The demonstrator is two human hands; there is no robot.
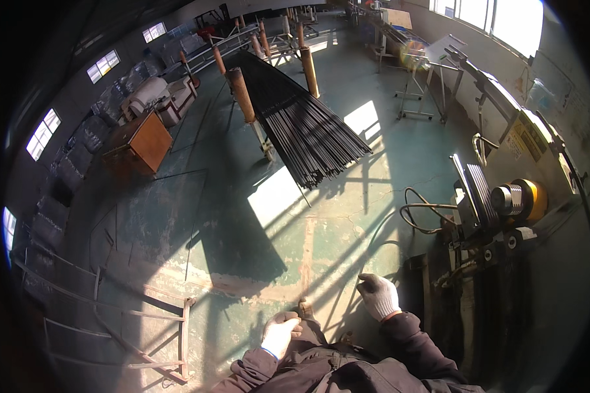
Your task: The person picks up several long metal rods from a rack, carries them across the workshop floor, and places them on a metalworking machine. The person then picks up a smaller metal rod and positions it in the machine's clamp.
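My left hand (280, 333), in a white work glove, is held in front of my body just above my leg. Its fingers curl inward and nothing shows in them. To the right, my right hand (379, 298) wears a whitish glove with darker, grimy fingertips. Its fingers are loosely bent and a little apart, with no object visible in it. Neither hand touches anything I can see; the right one is nearest the dark machine (469, 262) on the right. My shoe (306, 308) shows on the floor between the hands.
Ahead, long black bars or tubes (301, 124) lie bundled on a rack with rusty upright posts (241, 95). A metal frame (185, 340) lies at the lower left. A brown cabinet (137, 144) and a sofa (160, 101) stand farther left. A wheeled stand (416, 88) is back right.
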